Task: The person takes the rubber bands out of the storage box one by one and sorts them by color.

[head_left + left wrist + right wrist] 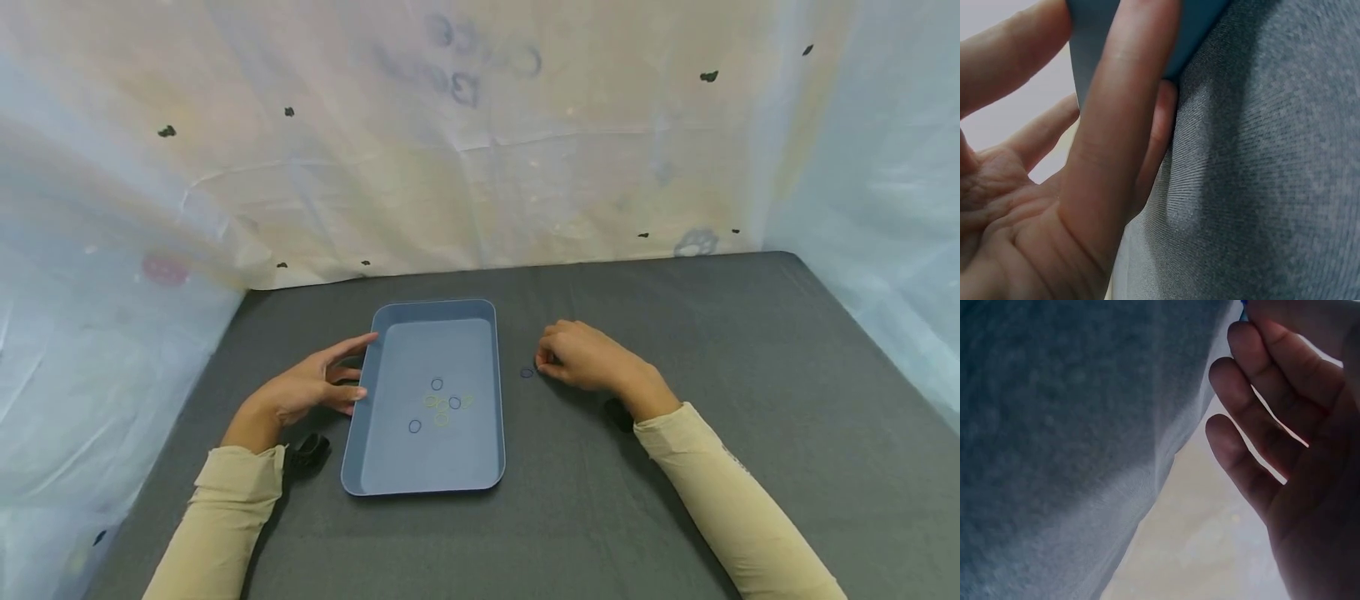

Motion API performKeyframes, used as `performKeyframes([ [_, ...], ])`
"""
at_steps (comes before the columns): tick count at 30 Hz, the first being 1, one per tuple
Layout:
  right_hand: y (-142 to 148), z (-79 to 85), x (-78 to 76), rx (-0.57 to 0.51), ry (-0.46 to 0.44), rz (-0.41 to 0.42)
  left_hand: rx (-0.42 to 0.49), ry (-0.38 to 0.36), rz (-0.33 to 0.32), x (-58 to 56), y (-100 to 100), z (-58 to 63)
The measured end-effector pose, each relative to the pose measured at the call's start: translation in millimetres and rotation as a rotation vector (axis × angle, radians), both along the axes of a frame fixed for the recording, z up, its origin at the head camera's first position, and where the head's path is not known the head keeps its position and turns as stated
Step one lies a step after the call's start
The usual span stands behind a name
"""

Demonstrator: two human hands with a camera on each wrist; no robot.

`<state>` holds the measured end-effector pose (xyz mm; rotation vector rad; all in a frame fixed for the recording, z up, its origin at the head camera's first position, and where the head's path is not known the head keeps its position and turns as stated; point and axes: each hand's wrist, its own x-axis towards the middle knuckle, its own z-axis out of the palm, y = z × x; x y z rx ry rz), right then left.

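A blue-grey tray (427,467) lies on the dark cloth, with several thin blue and yellow rings that look like small rubber bands inside. One blue band (415,426) lies left of the others. My left hand (311,385) rests against the tray's left side, fingers spread and fairly straight, touching its rim and outer wall. To the right of the tray, my right hand (581,357) is low over the cloth, thumb and forefinger together. A bit of blue (1244,309) shows at those fingertips, mostly hidden. Just left of them a dark blue rubber band (527,372) lies on the cloth.
A grey cloth-covered table (675,308) extends around the tray. Pale translucent sheeting (480,167) with dark marks hangs behind the table and along both sides. Dark straps (311,454) sit at both wrists.
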<state>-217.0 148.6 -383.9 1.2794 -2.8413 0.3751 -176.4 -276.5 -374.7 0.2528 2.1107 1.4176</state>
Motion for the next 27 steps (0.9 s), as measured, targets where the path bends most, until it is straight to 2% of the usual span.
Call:
performKeyframes([
  [12, 2.7, -0.3, 2.2, 0.009, -0.015, -0.038, 0.009, -0.001, -0.01, -5.2, 1.6, -3.3],
  [27, 1.4, 5.2, 1.4, -0.003, -0.016, -0.068, 0.029, 0.012, -0.017, -4.5, 1.4, -2.5],
])
